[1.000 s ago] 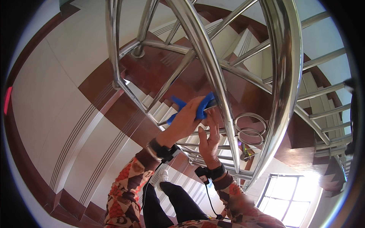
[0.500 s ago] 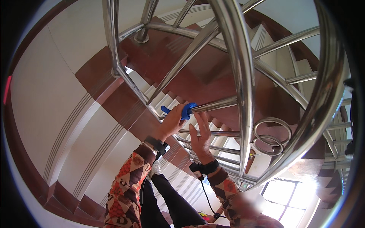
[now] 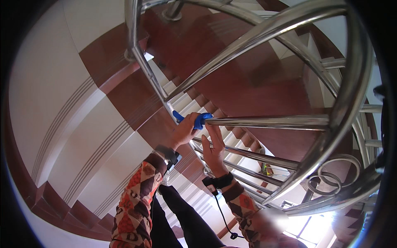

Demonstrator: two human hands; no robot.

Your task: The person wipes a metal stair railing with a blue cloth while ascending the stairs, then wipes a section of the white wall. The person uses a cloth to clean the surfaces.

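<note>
Gripping the blue cloth (image 3: 202, 120), our left hand (image 3: 185, 131) is closing around it and pressing it to the slim steel bar (image 3: 269, 122), right by the bar's near end; the fingers' far side is hiding from us. We're seeing the cloth bunching over the metal, one end poking out left of the knuckles. Meanwhile our right hand (image 3: 213, 155) is sitting just below and to the right, fingers spread and raised, holding nothing; its fingertips are reaching up at the bar, and whether they're touching we can't tell. Beyond the bar we're looking down at the red-brown landing (image 3: 252, 91), the thick curved handrail (image 3: 356, 70) is sweeping along the right, and pale steps (image 3: 103, 151) are fanning out left.
</note>
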